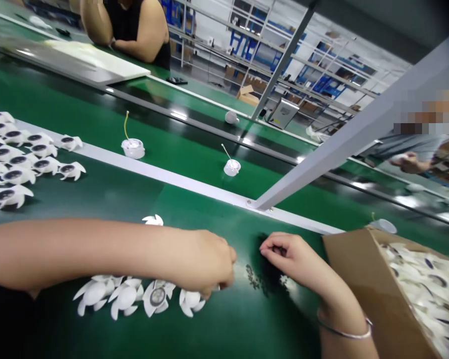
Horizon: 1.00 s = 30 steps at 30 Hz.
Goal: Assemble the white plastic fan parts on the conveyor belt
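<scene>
My left hand (215,262) is closed, knuckles up, over the green tabletop. Its fingertips are mostly hidden, and a white fan blade wheel (190,300) lies right under it. Other white fan wheels (125,297) lie in a row below my left forearm, one of them (157,296) showing a round grey centre. To the right, my right hand (290,252) is held in a pinch; whatever is between its fingers is too small to make out. Just below it, small dark bits (252,277) are scattered on the table, with a few shiny ones (284,282) by the wrist.
Many fan wheels with dark centres (17,160) crowd the left. A cardboard box (353,269) full of white fan wheels stands at right. White round housings (133,148) with wires sit on the green belt behind. A slanted metal post (322,149) rises ahead. Two people are across the line.
</scene>
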Tool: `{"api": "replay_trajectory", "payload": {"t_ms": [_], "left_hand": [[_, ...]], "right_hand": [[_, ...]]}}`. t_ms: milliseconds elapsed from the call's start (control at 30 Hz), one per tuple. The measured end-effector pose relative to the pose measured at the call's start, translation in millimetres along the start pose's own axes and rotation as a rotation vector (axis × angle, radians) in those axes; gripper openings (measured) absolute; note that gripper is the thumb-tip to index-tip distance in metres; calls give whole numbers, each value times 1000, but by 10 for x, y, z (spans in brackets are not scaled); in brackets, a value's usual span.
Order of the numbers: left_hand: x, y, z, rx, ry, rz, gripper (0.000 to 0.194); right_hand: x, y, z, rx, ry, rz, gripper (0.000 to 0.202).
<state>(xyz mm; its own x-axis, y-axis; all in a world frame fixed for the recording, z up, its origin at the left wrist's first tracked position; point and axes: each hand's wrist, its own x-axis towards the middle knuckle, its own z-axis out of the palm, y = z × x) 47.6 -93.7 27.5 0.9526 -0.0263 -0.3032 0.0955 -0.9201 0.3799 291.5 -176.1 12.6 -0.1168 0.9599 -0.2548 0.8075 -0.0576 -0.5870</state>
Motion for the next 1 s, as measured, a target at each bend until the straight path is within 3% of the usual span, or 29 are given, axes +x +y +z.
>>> {"api": "replay_trajectory", "payload": {"t_ms": [133, 400, 533, 800, 1000], "left_hand": [[-5, -126, -140, -19, 50, -84, 31], [37, -399, -209, -177, 162, -171, 37], [50, -479, -222, -219, 185, -150, 39], [78, -712, -151, -301, 265, -8, 46], [78, -844, -134, -473, 258, 35, 43]], "right_hand": [[-36, -195, 72, -10, -99, -25, 16], [-82, -326, 243, -249, -44, -87, 22], [-97, -347, 342, -437, 9, -119, 21], [-99, -381, 565, -810, 254, -252, 23], [-92, -382, 536, -778, 223, -224, 23]]}}
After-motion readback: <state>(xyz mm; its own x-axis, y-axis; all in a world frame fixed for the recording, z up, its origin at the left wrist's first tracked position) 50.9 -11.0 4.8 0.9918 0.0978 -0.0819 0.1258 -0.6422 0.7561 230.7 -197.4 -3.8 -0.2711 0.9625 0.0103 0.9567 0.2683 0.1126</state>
